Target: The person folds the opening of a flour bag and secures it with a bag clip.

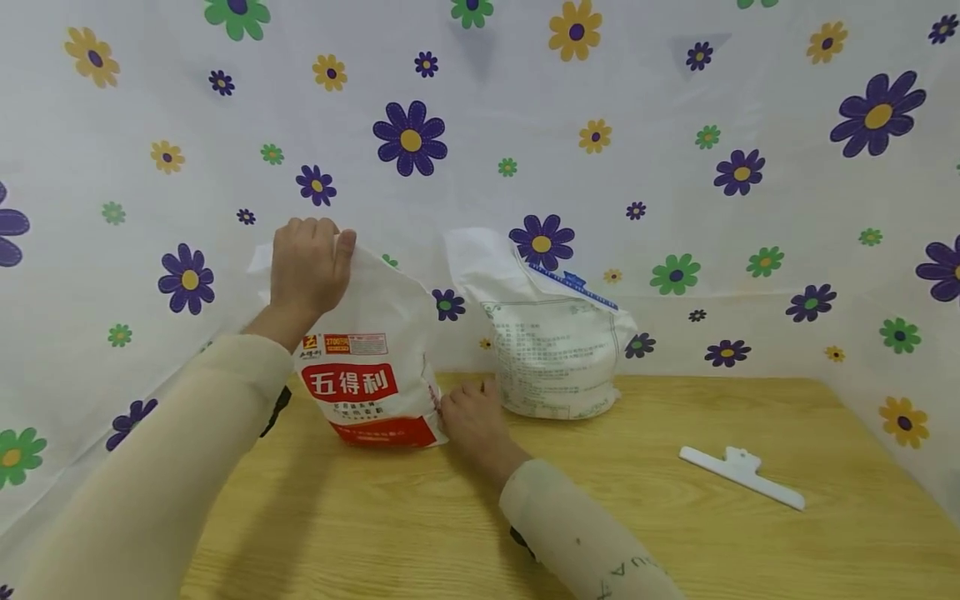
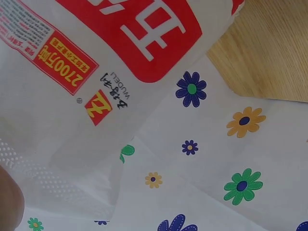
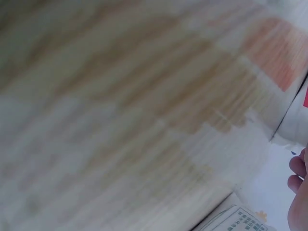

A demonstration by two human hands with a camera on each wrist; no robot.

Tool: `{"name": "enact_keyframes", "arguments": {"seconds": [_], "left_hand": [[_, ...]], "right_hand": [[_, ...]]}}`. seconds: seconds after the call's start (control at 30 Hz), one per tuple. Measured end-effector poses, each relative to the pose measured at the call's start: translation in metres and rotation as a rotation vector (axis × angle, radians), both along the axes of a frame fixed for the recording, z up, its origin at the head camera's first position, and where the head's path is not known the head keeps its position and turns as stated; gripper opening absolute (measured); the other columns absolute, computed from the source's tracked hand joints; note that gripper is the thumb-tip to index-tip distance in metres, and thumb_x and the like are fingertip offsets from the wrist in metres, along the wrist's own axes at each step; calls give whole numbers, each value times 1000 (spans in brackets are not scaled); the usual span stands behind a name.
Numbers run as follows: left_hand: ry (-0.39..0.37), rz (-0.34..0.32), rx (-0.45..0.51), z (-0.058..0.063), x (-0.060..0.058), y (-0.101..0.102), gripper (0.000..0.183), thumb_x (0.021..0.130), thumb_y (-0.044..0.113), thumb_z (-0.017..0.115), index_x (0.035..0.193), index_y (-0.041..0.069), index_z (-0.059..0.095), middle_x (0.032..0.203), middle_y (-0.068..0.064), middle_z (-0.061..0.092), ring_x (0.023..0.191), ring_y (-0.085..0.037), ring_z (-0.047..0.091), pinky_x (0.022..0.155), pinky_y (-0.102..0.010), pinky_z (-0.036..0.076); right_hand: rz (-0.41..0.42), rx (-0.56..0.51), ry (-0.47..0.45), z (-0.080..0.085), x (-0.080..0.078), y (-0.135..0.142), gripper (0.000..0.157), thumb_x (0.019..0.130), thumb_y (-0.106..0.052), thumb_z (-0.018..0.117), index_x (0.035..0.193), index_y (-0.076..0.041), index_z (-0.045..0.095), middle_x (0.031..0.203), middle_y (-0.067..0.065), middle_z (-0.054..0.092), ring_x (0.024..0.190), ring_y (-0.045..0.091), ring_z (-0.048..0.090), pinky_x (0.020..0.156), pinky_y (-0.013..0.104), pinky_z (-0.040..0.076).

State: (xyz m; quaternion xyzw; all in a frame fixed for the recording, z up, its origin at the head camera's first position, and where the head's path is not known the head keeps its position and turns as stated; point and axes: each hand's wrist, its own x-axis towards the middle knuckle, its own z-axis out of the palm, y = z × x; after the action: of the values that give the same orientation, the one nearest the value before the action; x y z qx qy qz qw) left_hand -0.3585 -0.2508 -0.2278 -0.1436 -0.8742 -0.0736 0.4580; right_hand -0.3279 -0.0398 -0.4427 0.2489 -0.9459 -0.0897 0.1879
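A white flour bag [image 1: 367,308] with red printed panels stands tilted at the left of the table in the head view. My left hand [image 1: 309,262] grips its top edge, with the fingers curled over the plastic. In the left wrist view the flour bag [image 2: 62,144] fills the left side, and part of a digit of the left hand [image 2: 8,202] shows at the edge. Low on the bag's right side, my right hand [image 1: 476,421] pinches the lower corner. Only some fingers of the right hand [image 3: 297,180] appear at the right wrist view's edge.
A second white bag [image 1: 555,358] with green print stands right of the first, a blue sealing clip [image 1: 573,285] across its folded top. Toward the right, a white sealing clip [image 1: 742,475] lies on the wooden table [image 1: 420,533]. A flower-patterned curtain [image 1: 480,100] hangs behind.
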Motion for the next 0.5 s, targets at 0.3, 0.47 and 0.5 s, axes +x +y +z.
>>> {"name": "enact_keyframes", "arguments": {"seconds": [0.3,0.47,0.5], "left_hand": [[27,-5,0,-5,-3,-3,68,104,53,29,104,-8,59,96,-27,64,88,-41,53,92,-54,43],[15,3,10,0,-4,7,64,104,50,32,106,-7,60,99,-27,64,93,-41,53,98,-54,39],[5,11,7,0,-3,8,64,104,50,31,106,-7,60,100,-27,64,94,-41,53,99,-54,38]], "right_hand": [[63,-1,74,-7,15,3,26,101,-42,55,91,-20,64,85,-8,65,82,14,51,85,40,33],[47,11,100,-3,17,10,25,99,-42,57,89,-21,64,82,-8,64,81,14,50,87,40,34],[48,16,91,-3,18,11,26,100,-42,56,88,-20,64,81,-7,64,81,14,50,87,40,34]]}}
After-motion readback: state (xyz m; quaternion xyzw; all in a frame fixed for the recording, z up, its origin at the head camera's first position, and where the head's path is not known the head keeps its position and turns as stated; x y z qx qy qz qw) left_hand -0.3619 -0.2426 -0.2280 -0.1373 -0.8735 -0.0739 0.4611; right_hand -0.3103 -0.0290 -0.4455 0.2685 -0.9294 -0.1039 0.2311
